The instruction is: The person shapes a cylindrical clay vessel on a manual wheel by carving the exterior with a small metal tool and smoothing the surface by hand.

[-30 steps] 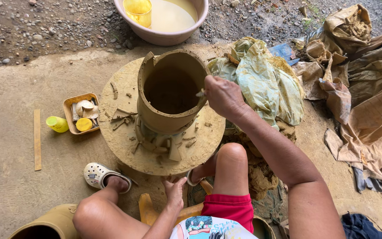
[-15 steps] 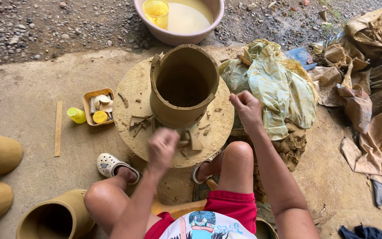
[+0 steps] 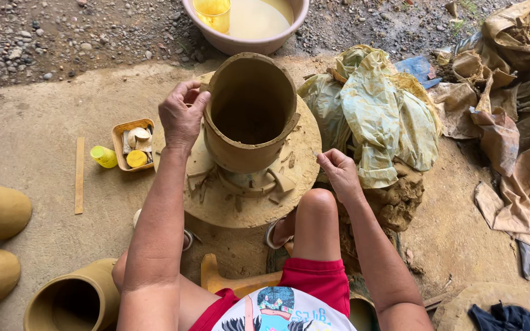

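Note:
A tall, open clay cylinder pot (image 3: 249, 113) stands on a round, clay-smeared turntable (image 3: 234, 205). My left hand (image 3: 181, 116) rests against the pot's left rim, its fingers curled on the wall. My right hand (image 3: 340, 171) hovers beside the turntable's right edge, above my right knee, with thumb and fingers pinched together; whether it holds a bit of clay is unclear. Scraps of trimmed clay lie around the pot's base.
A pink basin (image 3: 246, 24) of cloudy water with a yellow cup sits behind the pot. Clay under yellowish plastic sheeting (image 3: 375, 116) lies right. A small tray (image 3: 131, 144) of tools and a wooden stick (image 3: 80, 175) lie left. Finished clay pots (image 3: 72, 300) stand at lower left.
My left hand rose from near my knee to the pot's left rim. My right hand came off the pot's right side and dropped toward my knee.

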